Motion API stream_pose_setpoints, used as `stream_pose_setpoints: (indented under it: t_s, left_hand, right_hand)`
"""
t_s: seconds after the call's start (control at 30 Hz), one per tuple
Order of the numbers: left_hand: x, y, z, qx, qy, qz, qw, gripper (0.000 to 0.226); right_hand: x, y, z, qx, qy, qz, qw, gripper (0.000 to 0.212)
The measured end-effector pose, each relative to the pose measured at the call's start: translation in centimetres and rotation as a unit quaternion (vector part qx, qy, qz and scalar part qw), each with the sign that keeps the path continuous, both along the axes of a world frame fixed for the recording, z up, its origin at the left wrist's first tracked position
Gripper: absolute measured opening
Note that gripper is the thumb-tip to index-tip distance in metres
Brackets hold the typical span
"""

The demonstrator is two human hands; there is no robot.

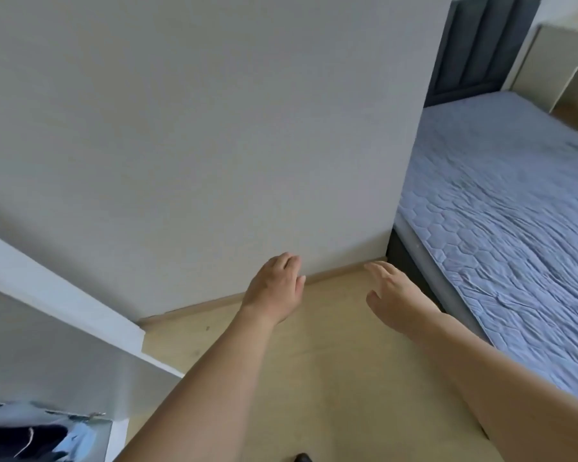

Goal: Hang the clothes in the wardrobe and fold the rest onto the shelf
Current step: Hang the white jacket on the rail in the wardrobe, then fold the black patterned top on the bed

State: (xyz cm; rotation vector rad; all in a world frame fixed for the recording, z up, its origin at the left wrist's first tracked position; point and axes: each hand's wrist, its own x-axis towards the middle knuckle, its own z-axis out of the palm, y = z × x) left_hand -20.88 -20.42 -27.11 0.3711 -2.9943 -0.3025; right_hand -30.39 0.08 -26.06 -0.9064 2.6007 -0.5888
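Note:
Both my arms reach forward over the pale wooden floor. My left hand (pixel 276 286) hangs near the foot of the white wall, fingers loosely curled, holding nothing. My right hand (pixel 392 295) is a little to the right, fingers spread and empty. At the bottom left corner, dark and light blue clothes (pixel 30 438) show inside the open wardrobe (pixel 80 368), whose white panel edge slants across the left side. No garment is in either hand.
A bed with a bare grey quilted mattress (pixel 501 228) and a dark headboard (pixel 474 48) fills the right side. A white wall (pixel 197 128) stands straight ahead. Beige furniture (pixel 554 61) sits at the far right. A dark object (pixel 302 457) peeks in at the bottom edge.

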Motion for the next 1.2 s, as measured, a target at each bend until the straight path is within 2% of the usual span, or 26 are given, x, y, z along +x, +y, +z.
stream_pose_setpoints:
  t_s: [0.3, 0.43, 0.67, 0.77, 0.93, 1.2]
  left_hand:
    - [-6.9, 15.6, 0.3, -0.001, -0.016, -0.026, 1.0, 0.044]
    - [-9.3, 19.6, 0.5, 0.0, -0.02, -0.03, 0.999, 0.045]
    - [-14.9, 25.4, -2.3, 0.022, -0.078, -0.071, 0.994, 0.042]
    - [-17.4, 30.0, -3.0, 0.043, -0.087, -0.089, 0.991, 0.044]
    - [-21.3, 38.2, -3.4, 0.028, -0.096, -0.135, 0.986, 0.045]
    - [-30.0, 58.2, -2.7, 0.039, -0.08, -0.178, 0.98, 0.045]
  right_hand:
    - [-6.3, 17.2, -0.1, 0.006, -0.015, -0.02, 1.0, 0.054]
    - [-7.8, 21.2, -0.6, 0.006, -0.032, -0.034, 0.999, 0.053]
    - [-10.5, 27.9, -2.5, 0.016, -0.051, -0.099, 0.994, 0.053]
    - [-12.2, 32.6, -3.0, 0.018, -0.059, -0.132, 0.989, 0.051]
    - [-15.3, 40.1, -2.9, 0.007, -0.052, -0.162, 0.985, 0.051]
    - [-21.7, 61.3, -2.6, -0.002, -0.032, -0.224, 0.974, 0.052]
